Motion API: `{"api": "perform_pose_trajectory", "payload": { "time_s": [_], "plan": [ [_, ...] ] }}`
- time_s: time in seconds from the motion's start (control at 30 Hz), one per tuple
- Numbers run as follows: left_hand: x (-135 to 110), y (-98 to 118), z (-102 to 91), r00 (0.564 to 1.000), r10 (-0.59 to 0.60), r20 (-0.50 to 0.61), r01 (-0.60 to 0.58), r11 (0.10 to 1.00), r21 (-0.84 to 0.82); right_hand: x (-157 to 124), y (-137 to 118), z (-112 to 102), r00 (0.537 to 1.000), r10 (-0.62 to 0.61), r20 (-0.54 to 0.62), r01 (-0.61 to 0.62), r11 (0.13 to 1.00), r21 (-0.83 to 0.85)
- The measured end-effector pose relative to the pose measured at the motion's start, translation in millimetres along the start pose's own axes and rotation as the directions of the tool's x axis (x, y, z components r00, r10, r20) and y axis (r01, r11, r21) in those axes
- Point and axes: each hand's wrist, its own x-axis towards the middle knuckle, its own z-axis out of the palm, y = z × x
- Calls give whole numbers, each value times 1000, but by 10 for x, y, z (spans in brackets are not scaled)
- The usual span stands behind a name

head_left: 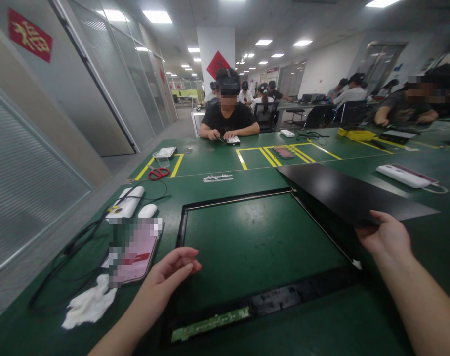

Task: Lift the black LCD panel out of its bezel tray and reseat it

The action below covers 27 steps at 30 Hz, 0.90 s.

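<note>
My right hand point(389, 235) grips the near edge of a thin black panel point(347, 190), which is tilted above the table on the right. Flat on the green table lies a black rectangular frame point(302, 296), its middle showing bare tabletop. A green circuit board strip point(212, 324) sits along the frame's near side. Over the frame's left side hovers my left hand point(178, 272), its fingers loosely curved and apart, holding nothing. Small white bits show at the frame's right corners, partly beside the panel.
Left of the frame are a phone point(138, 254), a crumpled tissue point(89, 301), a white mouse point(147, 211), a white power bank point(126, 202) with black cables and red scissors point(158, 173). White strips point(218, 178) lie ahead. Another white device point(402, 176) is right. A person point(230, 116) sits opposite.
</note>
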Motion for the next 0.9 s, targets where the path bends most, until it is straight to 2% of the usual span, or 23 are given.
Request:
{"api": "perform_pose_trajectory", "payload": {
  "time_s": [0.2, 0.37, 0.63, 0.8, 0.9],
  "plan": [
    [3, 5, -1, 1000, -8, 8, 8, 1000, -5, -136, 24, 50, 999, 27, 42, -25, 999, -48],
    [63, -113, -74, 998, 0, 67, -1, 1000, 7, -172, 31, 61, 999, 31, 39, -29, 998, -60],
    [132, -294, -165, 995, 28, 95, -30, 999, 18, -142, 32, 75, 999, 37, 34, -35, 998, -58],
    [109, -219, -125, 995, 9, 99, -11, 1000, 25, -133, 33, 63, 998, 52, 25, -51, 997, -63],
    [44, -91, -55, 999, -6, 45, 5, 999, 31, -134, 42, 57, 998, 52, 24, -51, 997, -64]
  ]
}}
